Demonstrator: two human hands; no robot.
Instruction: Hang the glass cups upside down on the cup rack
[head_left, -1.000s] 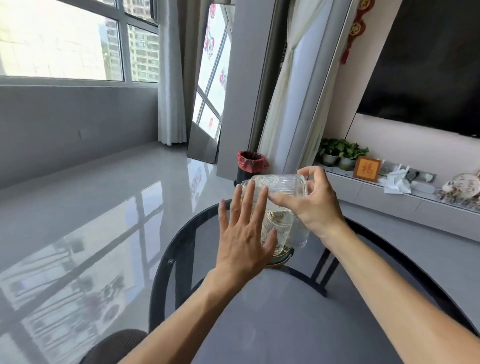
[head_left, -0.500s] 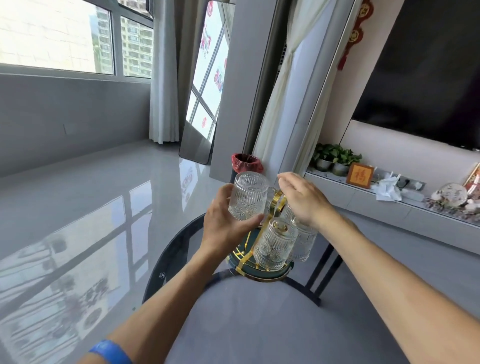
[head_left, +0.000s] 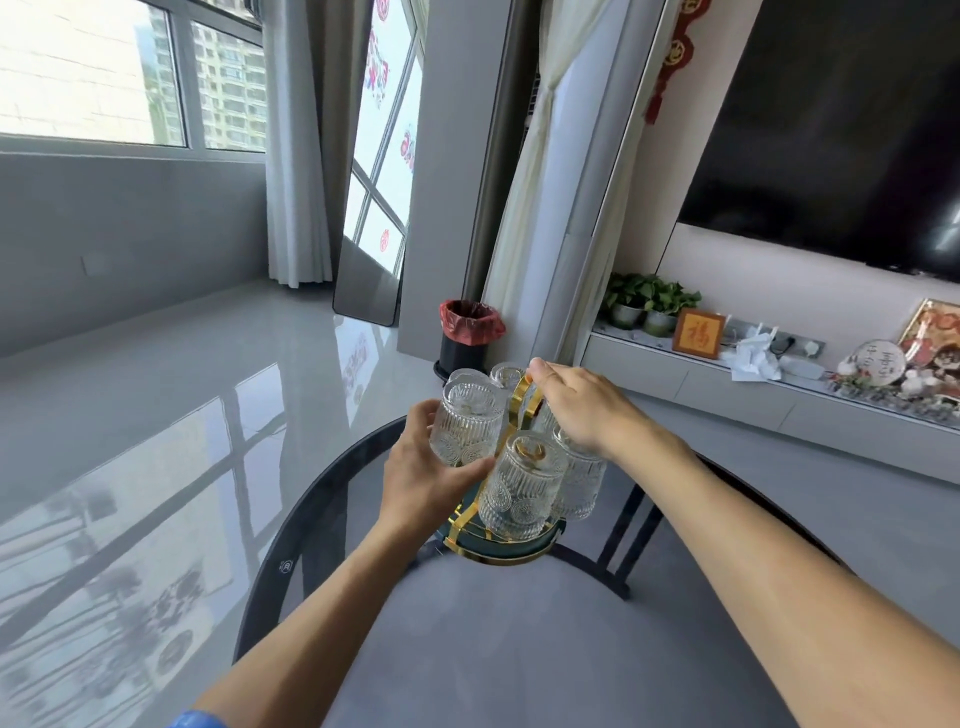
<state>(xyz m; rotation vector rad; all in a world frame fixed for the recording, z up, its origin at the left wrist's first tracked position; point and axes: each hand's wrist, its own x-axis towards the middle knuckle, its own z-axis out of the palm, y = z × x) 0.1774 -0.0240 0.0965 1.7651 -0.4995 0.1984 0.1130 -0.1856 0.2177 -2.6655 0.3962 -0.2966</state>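
A gold wire cup rack (head_left: 519, 402) on a dark round base (head_left: 506, 548) stands at the far edge of the round table (head_left: 519, 649). Several ribbed glass cups hang on it upside down; the nearest cup (head_left: 522, 483) is at the front. My left hand (head_left: 426, 478) grips an upside-down glass cup (head_left: 470, 423) on the rack's left side. My right hand (head_left: 584, 410) pinches the rack's gold top handle and hides part of a cup (head_left: 579, 483) on the right.
A bin with a red liner (head_left: 470, 332) stands on the floor behind the table. A low cabinet (head_left: 753, 395) with plants, a frame and tissues runs along the right wall under a dark TV. Glossy floor lies to the left.
A second ago my right hand held the cup above the rack and my left hand was open. Now the left hand grips the cup low on the rack and the right holds the handle.
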